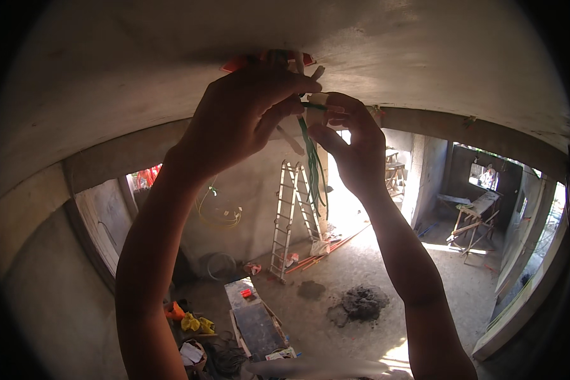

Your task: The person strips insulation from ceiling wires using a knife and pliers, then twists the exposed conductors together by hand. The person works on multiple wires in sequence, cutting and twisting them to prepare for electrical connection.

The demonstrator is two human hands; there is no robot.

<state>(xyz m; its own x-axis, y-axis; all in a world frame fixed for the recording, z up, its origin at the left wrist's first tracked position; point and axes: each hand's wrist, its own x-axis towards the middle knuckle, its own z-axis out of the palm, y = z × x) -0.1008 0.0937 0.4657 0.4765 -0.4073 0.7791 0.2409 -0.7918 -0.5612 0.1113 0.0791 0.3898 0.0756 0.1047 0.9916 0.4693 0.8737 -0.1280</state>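
Both arms reach up to the ceiling, where a red electrical box is set in. Green wires hang down from there in a loose bunch between my hands. My left hand is closed, with its thumb and fingertips pinching a green wire just below the box. My right hand faces it, fingers bent around a pale strip beside the same wire end; its exact kind is unclear. A pale tube-like end sticks out above the left fingertips, and another pale piece hangs beneath that hand.
Below stands a folding ladder, with orange pipes on the floor beside it. A dark rubble pile, a plank platform and yellow and orange bags lie lower. A sawhorse table stands at right; yellow wire hangs at the wall.
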